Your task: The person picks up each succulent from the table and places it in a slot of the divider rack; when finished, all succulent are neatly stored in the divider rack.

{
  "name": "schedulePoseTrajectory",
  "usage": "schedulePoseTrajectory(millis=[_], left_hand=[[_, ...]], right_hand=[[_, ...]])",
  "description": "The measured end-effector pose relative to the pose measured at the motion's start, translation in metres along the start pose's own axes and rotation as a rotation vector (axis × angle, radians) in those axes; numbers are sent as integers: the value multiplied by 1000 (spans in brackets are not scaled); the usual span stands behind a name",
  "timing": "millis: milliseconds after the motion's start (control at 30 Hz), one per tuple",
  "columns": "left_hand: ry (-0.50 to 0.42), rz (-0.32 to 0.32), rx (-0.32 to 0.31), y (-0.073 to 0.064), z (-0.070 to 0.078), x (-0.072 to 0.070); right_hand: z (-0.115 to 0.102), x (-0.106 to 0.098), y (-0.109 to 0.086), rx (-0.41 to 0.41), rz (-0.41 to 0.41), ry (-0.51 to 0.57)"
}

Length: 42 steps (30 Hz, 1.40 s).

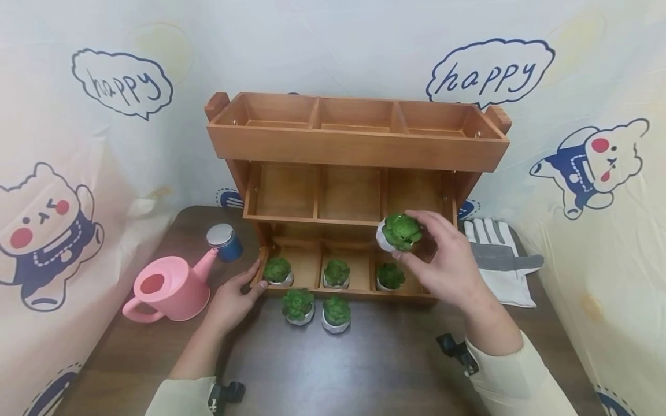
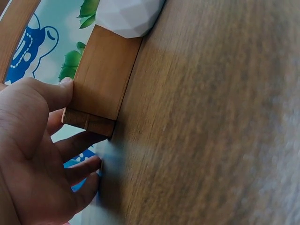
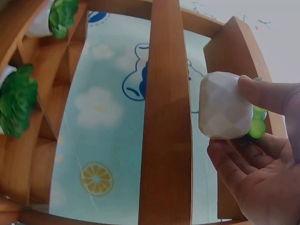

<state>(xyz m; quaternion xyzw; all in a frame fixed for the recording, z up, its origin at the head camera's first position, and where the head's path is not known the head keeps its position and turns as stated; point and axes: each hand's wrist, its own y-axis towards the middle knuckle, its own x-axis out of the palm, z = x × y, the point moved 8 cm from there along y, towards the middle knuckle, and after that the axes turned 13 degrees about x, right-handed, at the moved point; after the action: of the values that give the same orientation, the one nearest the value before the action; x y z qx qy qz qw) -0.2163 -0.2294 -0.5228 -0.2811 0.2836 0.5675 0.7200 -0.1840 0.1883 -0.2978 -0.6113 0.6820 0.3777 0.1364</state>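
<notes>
My right hand [image 1: 450, 260] pinches a potted succulent [image 1: 402, 231] in a white faceted pot between thumb and fingers. It holds the plant in front of the right end of the middle tier of a wooden three-tier plant stand [image 1: 359, 149]. From the right wrist view, the bottom of the white pot [image 3: 225, 105] faces the camera. With thumb in front and fingers round the end, my left hand [image 1: 231, 303] grips the lower left corner [image 2: 96, 84] of the stand. The bottom tier holds three succulents, one per compartment: left [image 1: 277, 270], middle [image 1: 336, 273] and right [image 1: 390, 277].
Two more potted succulents, one [image 1: 299, 306] beside the other [image 1: 336, 314], stand on the table [image 1: 312, 370] before the stand. A pink watering can [image 1: 174, 289] and a blue tin with a silver lid [image 1: 225, 242] are at left. Grey-white gloves [image 1: 502, 260] lie at right.
</notes>
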Motion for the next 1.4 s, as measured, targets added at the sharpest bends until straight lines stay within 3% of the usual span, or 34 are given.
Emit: schedulePoseTrajectory(millis=[300, 633, 900, 1400], left_hand=[[8, -8, -3, -6, -2, 0], [13, 0, 8, -7, 0, 1], [16, 6, 15, -2, 1, 1], [17, 10, 16, -1, 4, -1]], right_hand=[[6, -6, 18, 23, 29, 25], [19, -12, 38, 77, 95, -45], [30, -5, 50, 129, 61, -68], [36, 7, 53, 129, -49, -134]])
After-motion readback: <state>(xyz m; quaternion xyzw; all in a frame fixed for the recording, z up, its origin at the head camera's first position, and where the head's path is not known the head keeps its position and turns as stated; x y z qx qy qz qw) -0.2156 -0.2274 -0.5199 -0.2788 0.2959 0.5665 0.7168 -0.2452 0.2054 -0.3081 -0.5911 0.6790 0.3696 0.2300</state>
